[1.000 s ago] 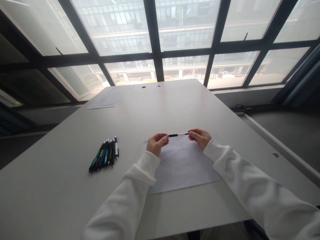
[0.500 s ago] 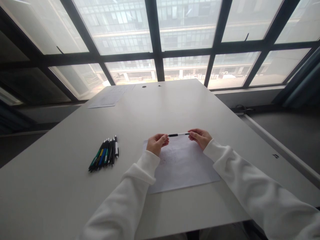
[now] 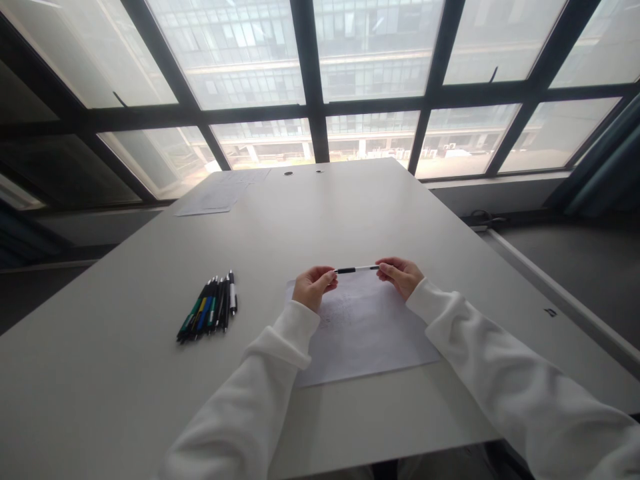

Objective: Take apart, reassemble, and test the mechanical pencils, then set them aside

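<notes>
A thin black-and-white pen (image 3: pixel 357 269) is held level between both hands, a little above a white sheet of paper (image 3: pixel 365 333) on the table. My left hand (image 3: pixel 312 287) pinches the pen's left end. My right hand (image 3: pixel 401 275) pinches its right end. Both arms wear white sleeves. Faint pencil marks show on the sheet under the hands.
A bundle of several pens (image 3: pixel 209 308), black, green and blue, lies on the white table (image 3: pixel 125 373) to the left. More papers (image 3: pixel 216 198) lie at the far left corner. A large dark-framed window (image 3: pixel 310 80) runs behind the table. The table's right edge drops to a grey floor.
</notes>
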`<action>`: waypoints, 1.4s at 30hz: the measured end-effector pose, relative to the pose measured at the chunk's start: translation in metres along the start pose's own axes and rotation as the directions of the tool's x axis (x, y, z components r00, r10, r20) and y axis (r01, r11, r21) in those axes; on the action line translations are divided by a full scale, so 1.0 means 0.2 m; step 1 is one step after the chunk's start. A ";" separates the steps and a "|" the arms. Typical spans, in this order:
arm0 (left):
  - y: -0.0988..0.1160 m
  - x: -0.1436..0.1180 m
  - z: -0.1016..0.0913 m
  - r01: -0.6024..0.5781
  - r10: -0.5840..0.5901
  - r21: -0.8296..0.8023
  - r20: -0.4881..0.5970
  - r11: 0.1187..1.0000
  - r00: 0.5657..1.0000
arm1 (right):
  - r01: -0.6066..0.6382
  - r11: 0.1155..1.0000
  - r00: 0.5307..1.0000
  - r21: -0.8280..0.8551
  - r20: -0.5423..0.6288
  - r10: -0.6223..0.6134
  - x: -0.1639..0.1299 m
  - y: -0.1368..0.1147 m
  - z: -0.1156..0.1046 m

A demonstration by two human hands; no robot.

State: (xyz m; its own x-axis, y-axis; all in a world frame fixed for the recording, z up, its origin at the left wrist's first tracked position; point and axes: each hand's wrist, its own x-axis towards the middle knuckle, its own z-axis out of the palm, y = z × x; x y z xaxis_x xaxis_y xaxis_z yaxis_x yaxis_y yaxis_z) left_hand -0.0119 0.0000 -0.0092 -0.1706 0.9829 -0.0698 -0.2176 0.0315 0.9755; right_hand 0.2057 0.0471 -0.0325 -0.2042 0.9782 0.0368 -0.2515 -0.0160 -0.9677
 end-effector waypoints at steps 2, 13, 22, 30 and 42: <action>0.00 0.00 0.00 -0.003 0.003 0.004 0.002 1.000 1.000 | 0.000 1.000 1.000 0.004 -0.001 0.000 0.00 0.00 0.00; 0.00 0.00 0.00 0.008 -0.008 -0.001 -0.010 1.000 1.000 | 0.004 1.000 1.000 -0.018 0.013 -0.003 0.01 0.01 -0.01; 0.01 -0.01 0.01 0.009 -0.008 -0.011 0.019 1.000 1.000 | -0.004 1.000 1.000 -0.016 0.003 0.004 0.00 0.01 -0.01; 0.00 -0.01 0.00 -0.003 0.003 0.053 0.000 0.999 1.000 | -0.002 1.000 1.000 -0.012 -0.001 0.002 -0.01 -0.01 0.01; 0.02 -0.02 0.02 0.017 -0.017 0.000 0.026 1.000 1.000 | -0.005 1.000 1.000 0.005 0.015 0.005 0.00 0.00 0.00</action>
State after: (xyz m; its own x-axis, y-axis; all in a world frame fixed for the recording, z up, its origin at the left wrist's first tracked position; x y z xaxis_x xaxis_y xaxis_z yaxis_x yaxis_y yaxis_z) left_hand -0.0077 -0.0027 -0.0037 -0.1420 0.9865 -0.0812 -0.2207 0.0485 0.9741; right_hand 0.2064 0.0470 -0.0317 -0.2192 0.9750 0.0358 -0.2550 -0.0219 -0.9667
